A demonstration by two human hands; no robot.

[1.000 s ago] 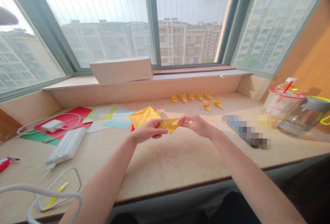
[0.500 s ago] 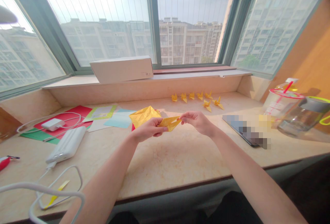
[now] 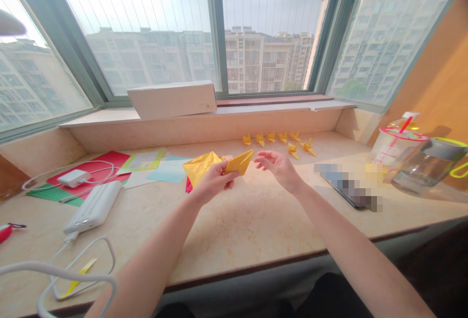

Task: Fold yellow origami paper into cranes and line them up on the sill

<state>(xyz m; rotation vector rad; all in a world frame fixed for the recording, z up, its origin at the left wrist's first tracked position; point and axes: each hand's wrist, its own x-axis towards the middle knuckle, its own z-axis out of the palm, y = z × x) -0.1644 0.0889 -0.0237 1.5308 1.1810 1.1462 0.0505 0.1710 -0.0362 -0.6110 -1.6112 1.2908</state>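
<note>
My left hand point(image 3: 218, 180) is closed on a folded piece of yellow origami paper point(image 3: 239, 163), pinched between thumb and fingers. Two narrow points of the fold stick out to the upper right. Just right of those points, my right hand point(image 3: 274, 167) is off the paper with its fingers apart and bent, holding nothing. Behind my left hand lies a larger creased yellow sheet point(image 3: 201, 166), partly covered by the hand, with a bit of red paper point(image 3: 188, 185) showing beneath. Several small yellow paper cranes point(image 3: 282, 136) stand at the back of the counter.
A phone point(image 3: 345, 188), a cup with a red straw point(image 3: 398, 145) and a water bottle point(image 3: 420, 167) are on the right. Leftward lie coloured sheets point(image 3: 168, 169), a white power bank point(image 3: 93, 208), cables and a charger point(image 3: 74, 178). A white box point(image 3: 173, 101) rests on the sill.
My right hand has let go of the folded paper and moved slightly right. The paper has been tilted up in my left hand, and its two points now show apart.
</note>
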